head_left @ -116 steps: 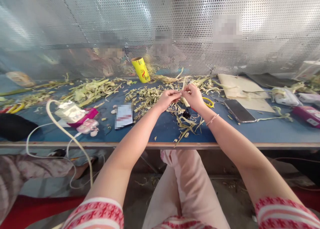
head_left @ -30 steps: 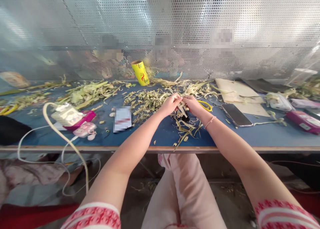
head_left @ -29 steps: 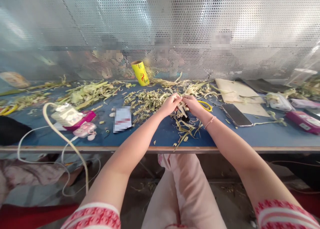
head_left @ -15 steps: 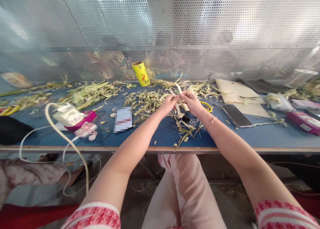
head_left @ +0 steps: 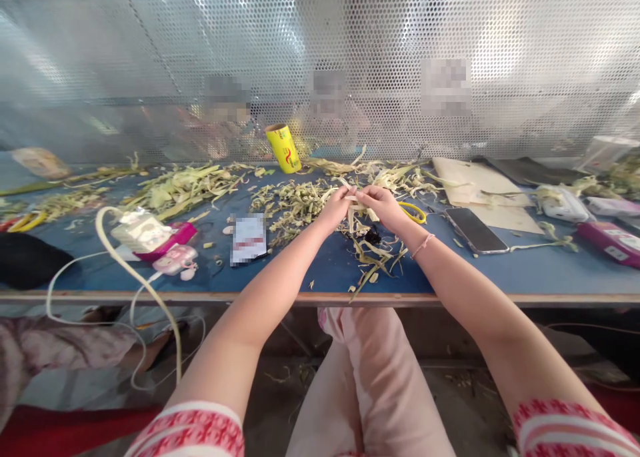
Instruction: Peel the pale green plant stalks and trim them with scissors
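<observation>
Your left hand [head_left: 336,207] and right hand [head_left: 381,204] meet over the middle of the blue surface [head_left: 500,270], fingers pinching one pale leaf strip [head_left: 358,199]; its folds are too small to make out. One phone [head_left: 476,230] lies toward the right edge.
</observation>
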Demonstrator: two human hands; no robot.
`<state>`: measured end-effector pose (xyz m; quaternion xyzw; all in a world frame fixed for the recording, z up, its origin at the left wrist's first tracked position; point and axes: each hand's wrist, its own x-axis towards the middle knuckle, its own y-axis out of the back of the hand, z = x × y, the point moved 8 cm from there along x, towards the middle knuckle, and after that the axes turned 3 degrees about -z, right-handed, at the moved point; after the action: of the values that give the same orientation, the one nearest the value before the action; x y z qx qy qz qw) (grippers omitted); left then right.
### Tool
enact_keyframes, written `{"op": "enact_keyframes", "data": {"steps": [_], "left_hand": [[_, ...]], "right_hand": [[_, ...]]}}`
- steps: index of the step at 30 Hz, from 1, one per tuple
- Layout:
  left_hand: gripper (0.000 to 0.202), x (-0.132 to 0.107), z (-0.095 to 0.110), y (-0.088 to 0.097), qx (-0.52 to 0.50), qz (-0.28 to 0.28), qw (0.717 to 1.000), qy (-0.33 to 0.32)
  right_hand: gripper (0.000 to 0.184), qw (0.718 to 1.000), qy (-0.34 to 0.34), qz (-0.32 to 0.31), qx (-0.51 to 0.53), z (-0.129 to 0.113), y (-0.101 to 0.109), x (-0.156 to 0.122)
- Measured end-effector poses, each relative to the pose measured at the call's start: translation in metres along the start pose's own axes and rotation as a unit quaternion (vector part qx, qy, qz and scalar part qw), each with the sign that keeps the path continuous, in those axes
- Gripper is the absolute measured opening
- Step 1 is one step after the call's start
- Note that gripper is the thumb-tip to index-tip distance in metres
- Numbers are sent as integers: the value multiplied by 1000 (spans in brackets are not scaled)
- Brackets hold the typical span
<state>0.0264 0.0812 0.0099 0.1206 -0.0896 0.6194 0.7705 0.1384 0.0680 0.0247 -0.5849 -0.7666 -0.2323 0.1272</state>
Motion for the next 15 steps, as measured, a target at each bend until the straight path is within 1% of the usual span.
{"op": "enact_keyframes", "data": {"steps": [2, 4, 7, 10, 15], "left_hand": [[25, 1, -3, -1, -24, 1, 1000, 8], [27, 1, -7, -4, -66, -4, 997, 31], [23, 1, -9, -8, -130, 1, 989, 67], [17, -2, -6, -9, -178, 11, 980, 92], [13, -7, 0, -9, -210, 21, 971, 114]], "right_hand": [[40, 999, 5, -10, -33, -2, -2, 0], [37, 999, 3, -6, -52, 0, -1, 1], [31, 997, 6, 23, -76, 3, 4, 2], [24, 994, 3, 57, -97, 7, 12, 4], [16, 989, -23, 103, -101, 11, 21, 4]]}}
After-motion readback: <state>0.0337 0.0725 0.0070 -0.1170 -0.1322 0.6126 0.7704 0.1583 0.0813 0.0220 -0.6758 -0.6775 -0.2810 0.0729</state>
